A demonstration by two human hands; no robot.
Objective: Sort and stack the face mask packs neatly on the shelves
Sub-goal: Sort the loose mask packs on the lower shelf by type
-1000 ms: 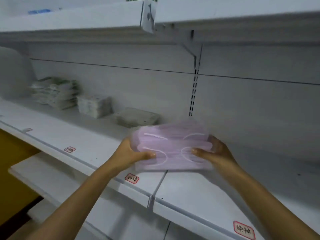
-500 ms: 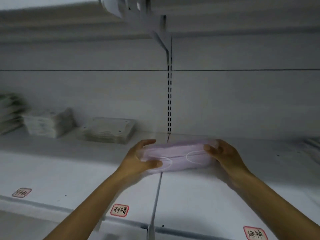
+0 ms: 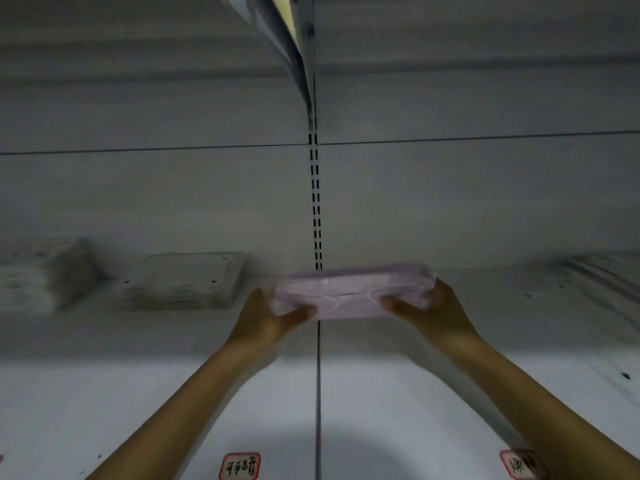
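Observation:
A stack of pink face mask packs in clear wrap lies flat near the back of the white shelf, over the seam between two shelf boards. My left hand grips its left end, thumb on the front. My right hand grips its right end the same way. Whether the stack touches the shelf I cannot tell.
A flat pile of white mask packs lies left of the pink stack, with a taller white pile further left. More packs lie blurred at the far right. Red-framed labels mark the shelf's front edge. An upper shelf hangs overhead.
Both hands have carried the pink stack deeper into the shelf and lowered it flat. The view has swung right and closer to the shelf.

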